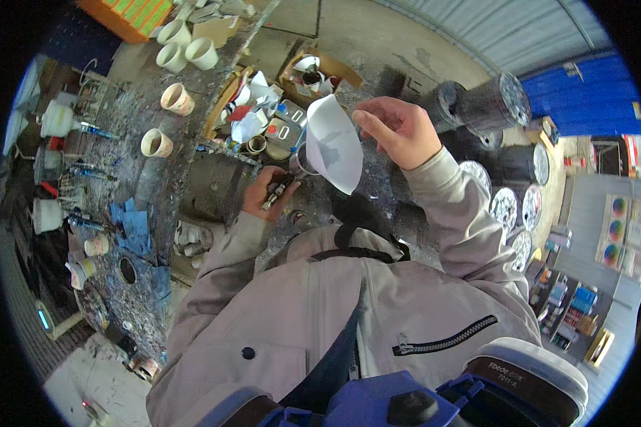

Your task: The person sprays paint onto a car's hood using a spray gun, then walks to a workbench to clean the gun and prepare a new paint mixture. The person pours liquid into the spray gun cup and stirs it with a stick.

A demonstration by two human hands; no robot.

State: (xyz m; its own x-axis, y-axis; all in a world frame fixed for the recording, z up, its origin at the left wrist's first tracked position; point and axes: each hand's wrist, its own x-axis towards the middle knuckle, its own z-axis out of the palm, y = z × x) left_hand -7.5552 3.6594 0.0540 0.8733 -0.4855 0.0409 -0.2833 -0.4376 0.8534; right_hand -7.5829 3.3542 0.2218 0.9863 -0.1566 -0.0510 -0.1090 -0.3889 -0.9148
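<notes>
My left hand (263, 193) is closed around a metal spray gun (281, 192), held low in front of my jacket. Beside that hand a metal cup (303, 162) shows, partly covered by a white paper cone strainer (335, 146). The strainer is tilted, with greyish wet-looking patches on its paper. At its upper right rim, my right hand (399, 132) has thumb and forefinger pinched together; the other fingers are curled. The lower tip of the cone and the inside of the cup are hidden.
An open box of cans and crumpled paper (253, 114) stands ahead, with a smaller carton (335, 67) behind it. Paper cups (176, 99) stand on the stained workbench (214, 85). Spray guns with white pots (57, 117) are at the left. Dark drums (498, 103) stack up at right.
</notes>
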